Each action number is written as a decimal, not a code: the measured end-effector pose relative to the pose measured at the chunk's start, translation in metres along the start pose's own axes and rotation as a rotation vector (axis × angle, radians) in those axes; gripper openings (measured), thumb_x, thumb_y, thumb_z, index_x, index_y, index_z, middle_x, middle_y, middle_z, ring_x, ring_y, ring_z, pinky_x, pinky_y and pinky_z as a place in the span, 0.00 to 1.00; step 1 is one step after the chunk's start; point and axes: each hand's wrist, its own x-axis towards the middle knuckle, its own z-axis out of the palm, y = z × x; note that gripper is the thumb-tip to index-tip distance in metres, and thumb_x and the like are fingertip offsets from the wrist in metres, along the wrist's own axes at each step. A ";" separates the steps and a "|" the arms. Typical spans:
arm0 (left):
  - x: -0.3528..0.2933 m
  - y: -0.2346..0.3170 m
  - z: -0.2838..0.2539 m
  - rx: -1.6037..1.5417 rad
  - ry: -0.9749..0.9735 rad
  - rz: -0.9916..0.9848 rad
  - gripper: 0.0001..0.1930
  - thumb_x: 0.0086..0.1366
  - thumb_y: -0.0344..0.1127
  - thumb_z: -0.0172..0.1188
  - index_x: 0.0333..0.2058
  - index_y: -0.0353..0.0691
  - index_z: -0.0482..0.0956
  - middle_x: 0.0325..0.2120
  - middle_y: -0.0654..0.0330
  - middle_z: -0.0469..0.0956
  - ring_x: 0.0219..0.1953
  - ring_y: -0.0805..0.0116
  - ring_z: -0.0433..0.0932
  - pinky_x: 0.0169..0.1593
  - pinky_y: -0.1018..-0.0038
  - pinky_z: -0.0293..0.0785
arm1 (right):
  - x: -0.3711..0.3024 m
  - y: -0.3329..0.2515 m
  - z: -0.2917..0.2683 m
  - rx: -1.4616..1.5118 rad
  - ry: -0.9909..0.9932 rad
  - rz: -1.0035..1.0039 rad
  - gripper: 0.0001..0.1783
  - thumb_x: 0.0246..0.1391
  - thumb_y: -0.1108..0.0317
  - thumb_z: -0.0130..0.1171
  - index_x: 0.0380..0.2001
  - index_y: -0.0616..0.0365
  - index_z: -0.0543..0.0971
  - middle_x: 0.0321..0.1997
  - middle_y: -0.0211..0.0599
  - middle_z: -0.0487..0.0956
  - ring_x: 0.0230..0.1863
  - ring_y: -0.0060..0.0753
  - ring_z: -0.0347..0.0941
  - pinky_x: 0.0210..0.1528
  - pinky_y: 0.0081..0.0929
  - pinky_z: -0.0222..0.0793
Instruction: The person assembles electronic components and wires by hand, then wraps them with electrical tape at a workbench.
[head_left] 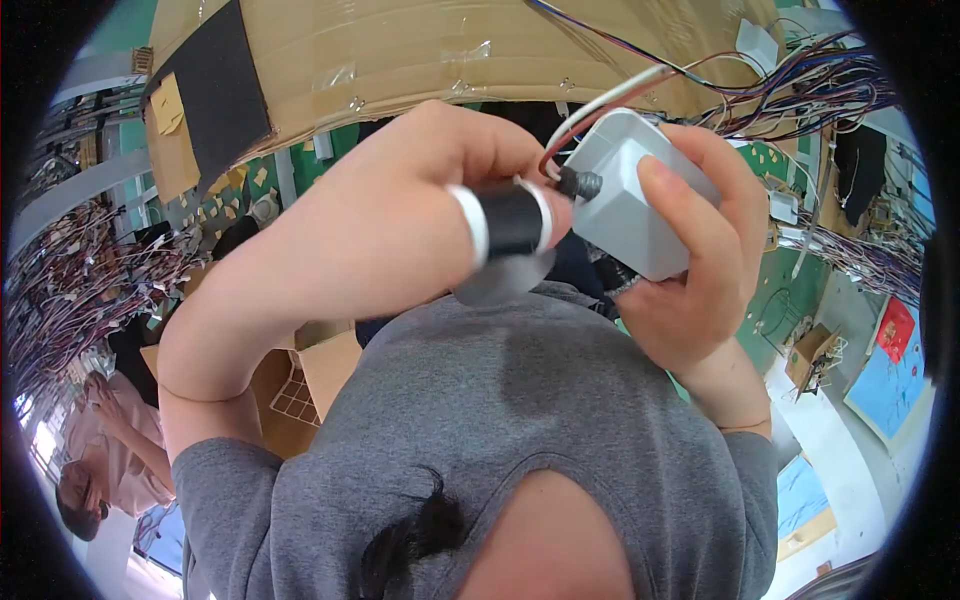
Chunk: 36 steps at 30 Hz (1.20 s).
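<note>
My right hand (715,240) grips a pale grey, box-shaped plastic housing (640,215), the fingers over its top and right side. A white and a red wire (590,125) run to a black-wrapped stub (580,184) at the housing's left side. My left hand (440,200) is closed beside that stub, fingertips close to the wires. Around its thumb is a black band with white edges (510,222). Below the thumb hangs a round greyish piece (505,280), blurred by motion. What the left fingers pinch is hidden.
A taped cardboard surface (400,60) lies ahead, with a black sheet (215,100) at its left. Bundles of coloured wires (820,85) hang at the right, and others (70,270) at the left. Another person (115,440) sits at the lower left. An open carton (815,355) stands at right.
</note>
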 end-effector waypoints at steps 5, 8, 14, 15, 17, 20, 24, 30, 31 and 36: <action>0.010 -0.024 0.006 -0.848 -0.225 -0.025 0.26 0.61 0.48 0.50 0.44 0.26 0.67 0.27 0.49 0.75 0.26 0.57 0.78 0.30 0.73 0.75 | -0.004 0.004 0.000 -0.092 -0.033 0.064 0.29 0.30 0.78 0.64 0.44 0.61 0.71 0.47 0.49 0.69 0.47 0.44 0.69 0.46 0.32 0.65; 0.008 -0.032 0.003 -1.048 -0.345 -0.023 0.23 0.61 0.50 0.50 0.37 0.29 0.71 0.25 0.51 0.75 0.23 0.61 0.78 0.27 0.74 0.73 | -0.007 0.006 0.001 0.159 -0.098 0.230 0.28 0.32 0.77 0.66 0.42 0.62 0.71 0.48 0.46 0.69 0.48 0.39 0.68 0.48 0.29 0.64; 0.025 -0.059 0.014 0.000 0.376 0.724 0.23 0.49 0.43 0.66 0.40 0.36 0.72 0.37 0.54 0.70 0.41 0.71 0.69 0.38 0.78 0.66 | 0.009 -0.014 -0.004 1.021 -0.333 1.035 0.27 0.32 0.70 0.69 0.40 0.62 0.72 0.44 0.36 0.73 0.44 0.27 0.71 0.48 0.23 0.65; 0.026 -0.054 0.004 0.377 0.299 0.898 0.30 0.51 0.43 0.64 0.49 0.32 0.67 0.50 0.50 0.60 0.49 0.65 0.65 0.53 0.71 0.59 | 0.011 -0.011 -0.007 1.147 -0.365 1.059 0.26 0.33 0.66 0.67 0.39 0.62 0.73 0.41 0.33 0.76 0.41 0.25 0.73 0.48 0.23 0.66; 0.029 -0.052 0.000 0.344 0.139 0.909 0.31 0.50 0.47 0.64 0.49 0.33 0.69 0.54 0.45 0.57 0.54 0.56 0.62 0.56 0.66 0.56 | 0.011 -0.008 -0.007 1.203 -0.430 1.055 0.26 0.34 0.64 0.66 0.40 0.62 0.73 0.41 0.34 0.76 0.42 0.25 0.73 0.48 0.23 0.66; 0.038 -0.049 -0.002 0.358 0.066 1.114 0.25 0.51 0.48 0.64 0.45 0.38 0.76 0.56 0.41 0.55 0.56 0.51 0.62 0.56 0.62 0.57 | 0.018 -0.008 -0.013 1.334 -0.534 1.164 0.29 0.34 0.64 0.65 0.43 0.63 0.72 0.40 0.35 0.77 0.42 0.24 0.73 0.48 0.22 0.67; 0.027 -0.033 -0.010 0.506 0.024 0.975 0.20 0.49 0.48 0.65 0.34 0.37 0.80 0.42 0.45 0.68 0.46 0.53 0.70 0.48 0.65 0.66 | 0.009 0.001 -0.008 1.492 -0.599 1.118 0.31 0.29 0.62 0.67 0.41 0.63 0.72 0.40 0.35 0.76 0.40 0.23 0.73 0.45 0.19 0.66; 0.021 -0.032 -0.002 0.547 0.178 1.001 0.14 0.52 0.37 0.64 0.32 0.34 0.74 0.36 0.49 0.68 0.34 0.62 0.71 0.35 0.76 0.69 | 0.022 -0.015 -0.014 1.398 -0.270 1.183 0.27 0.27 0.67 0.67 0.36 0.62 0.71 0.40 0.38 0.75 0.43 0.26 0.72 0.47 0.22 0.65; 0.020 -0.032 0.000 0.541 0.203 0.969 0.13 0.52 0.36 0.63 0.31 0.34 0.74 0.36 0.50 0.68 0.34 0.63 0.71 0.35 0.76 0.68 | 0.021 -0.013 -0.017 1.346 -0.264 1.132 0.24 0.30 0.72 0.67 0.37 0.62 0.72 0.43 0.40 0.73 0.46 0.28 0.70 0.49 0.22 0.64; 0.017 -0.028 0.010 -0.181 0.100 0.478 0.09 0.54 0.31 0.61 0.29 0.33 0.72 0.34 0.58 0.68 0.36 0.71 0.68 0.39 0.79 0.64 | 0.006 -0.003 -0.006 0.673 -0.191 0.458 0.27 0.32 0.74 0.70 0.40 0.62 0.72 0.48 0.42 0.68 0.47 0.31 0.68 0.48 0.23 0.63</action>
